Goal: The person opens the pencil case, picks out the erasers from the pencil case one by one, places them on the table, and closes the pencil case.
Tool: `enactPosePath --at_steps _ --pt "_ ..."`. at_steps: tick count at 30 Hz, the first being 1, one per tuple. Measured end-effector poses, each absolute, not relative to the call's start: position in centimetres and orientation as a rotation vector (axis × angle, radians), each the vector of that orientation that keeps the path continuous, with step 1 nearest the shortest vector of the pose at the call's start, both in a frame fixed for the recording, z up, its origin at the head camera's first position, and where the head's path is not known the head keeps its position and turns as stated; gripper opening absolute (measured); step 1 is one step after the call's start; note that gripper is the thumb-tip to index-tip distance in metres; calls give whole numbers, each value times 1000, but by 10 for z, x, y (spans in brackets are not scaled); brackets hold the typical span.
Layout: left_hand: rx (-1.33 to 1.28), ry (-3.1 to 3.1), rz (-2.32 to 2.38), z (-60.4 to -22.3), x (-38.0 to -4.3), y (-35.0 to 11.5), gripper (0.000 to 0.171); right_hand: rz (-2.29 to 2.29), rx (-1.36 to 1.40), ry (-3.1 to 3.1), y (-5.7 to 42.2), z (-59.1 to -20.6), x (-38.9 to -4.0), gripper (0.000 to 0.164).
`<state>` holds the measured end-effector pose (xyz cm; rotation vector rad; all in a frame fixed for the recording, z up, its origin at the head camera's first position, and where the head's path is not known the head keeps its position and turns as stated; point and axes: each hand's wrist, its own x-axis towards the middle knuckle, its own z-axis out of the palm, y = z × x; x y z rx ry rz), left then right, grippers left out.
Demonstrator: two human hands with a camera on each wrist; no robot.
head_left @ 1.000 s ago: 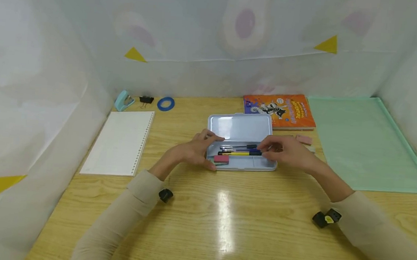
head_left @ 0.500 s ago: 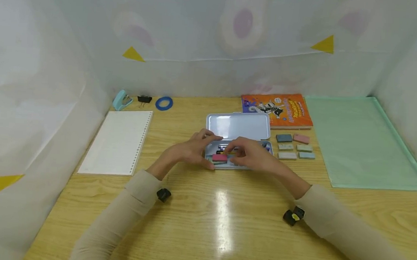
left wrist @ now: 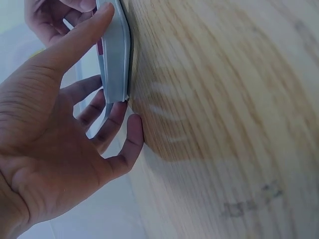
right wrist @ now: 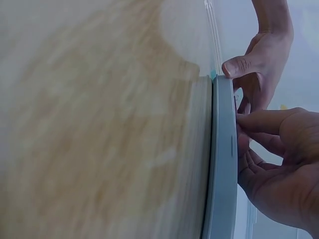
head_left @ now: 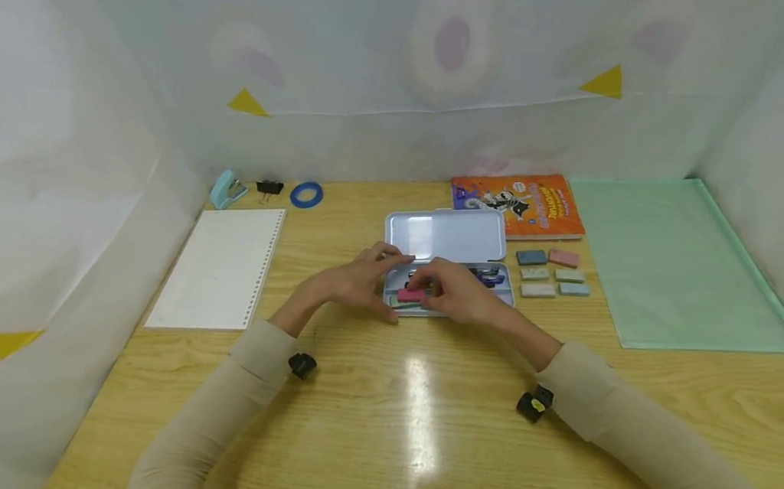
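Note:
A pale blue pencil case [head_left: 444, 237] lies on the table with its lid folded back. My left hand [head_left: 364, 281] holds its left end, thumb at the front wall and fingers around the end, as the left wrist view of the case [left wrist: 117, 55] shows. Inside, my right hand [head_left: 460, 292] has thumb and fingertips at a pink eraser [head_left: 411, 295] and appears to pinch it. Below that eraser sits a greenish flat piece [head_left: 401, 303]. Several pens [head_left: 489, 275] lie in the back compartment, partly hidden by the right hand.
Several small erasers [head_left: 531, 257] stand in two columns right of the case. Behind is an orange book [head_left: 522, 205]; a green translucent mat or folder [head_left: 694, 268] lies far right. At left are a notepad [head_left: 217, 265], stapler [head_left: 227, 190], binder clip [head_left: 270, 187] and blue tape roll [head_left: 307, 194].
My right hand has moved left from the pens' right ends to the pink eraser, uncovering the erasers on the table. The left hand has stayed at the case's left end.

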<state>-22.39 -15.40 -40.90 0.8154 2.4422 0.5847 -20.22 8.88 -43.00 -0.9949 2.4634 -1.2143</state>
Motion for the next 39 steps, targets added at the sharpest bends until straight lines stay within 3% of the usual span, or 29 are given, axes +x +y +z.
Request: enactPosePath --at_steps 8,15,39 --pt "807 2439 596 -410 -226 -157 101 -1177 -1030 2548 80 -428 -203 24" --pt "785 2450 578 -411 -227 -155 100 -1193 -894 2522 92 -425 -201 26" --pt "785 2457 584 -410 -226 -151 102 -1152 -640 2713 244 -415 -176 23"
